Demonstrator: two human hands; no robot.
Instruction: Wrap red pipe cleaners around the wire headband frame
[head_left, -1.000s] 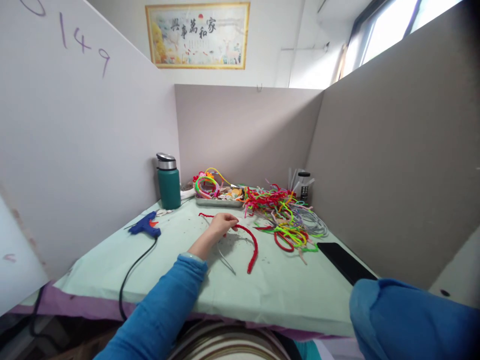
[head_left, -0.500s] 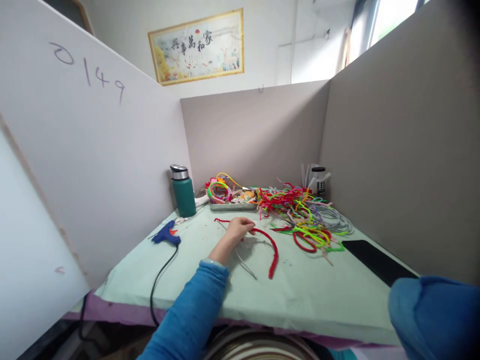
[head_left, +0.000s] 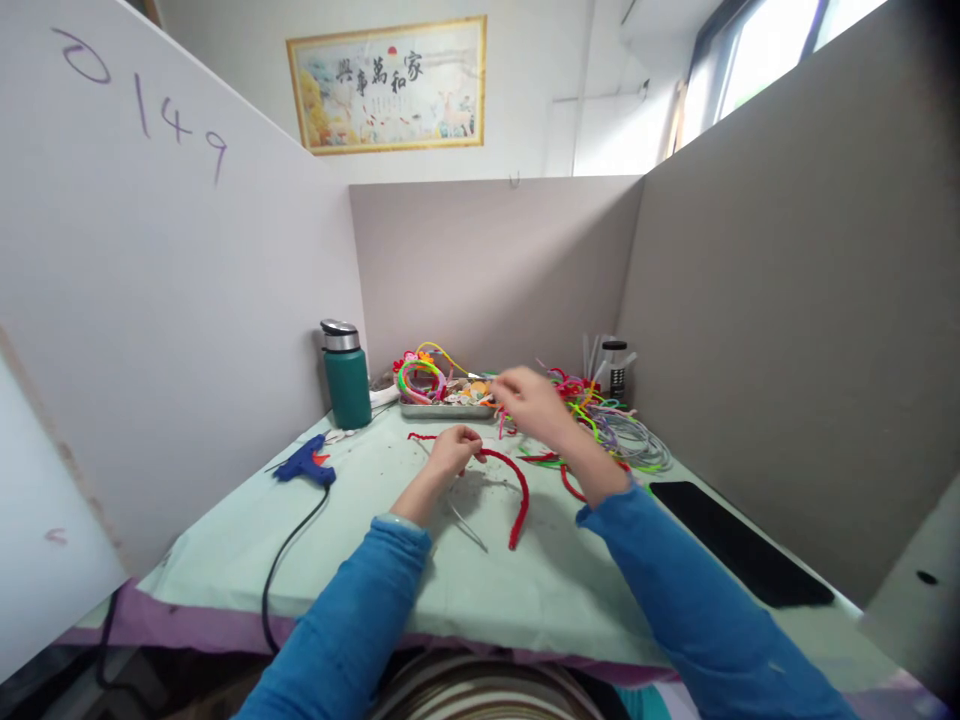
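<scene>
My left hand (head_left: 452, 450) is closed, thumb and fingers pinching a thin curved headband (head_left: 523, 490) low over the table. Red fuzzy pipe cleaner covers its right side, and a red twisted tail (head_left: 420, 436) sticks out left of the hand. Below the hand, a bare pale grey strip (head_left: 469, 527) runs down to the right. My right hand (head_left: 531, 402) is raised beyond and to the right of the left one, by the tray's right end. Its fingers are bent together; whatever they hold is too small or hidden to make out.
A metal tray (head_left: 442, 411) of small pieces and coloured loops stands at the back. Pipe cleaners (head_left: 600, 425) lie heaped right of it. A green bottle (head_left: 347, 385) and blue glue gun (head_left: 304, 460) with a cord are left; a black slab (head_left: 739, 545) lies right.
My right hand has come in from the lower right, over the table toward the tray and the heap. My left hand still pinches the headband. The camera view has turned slightly.
</scene>
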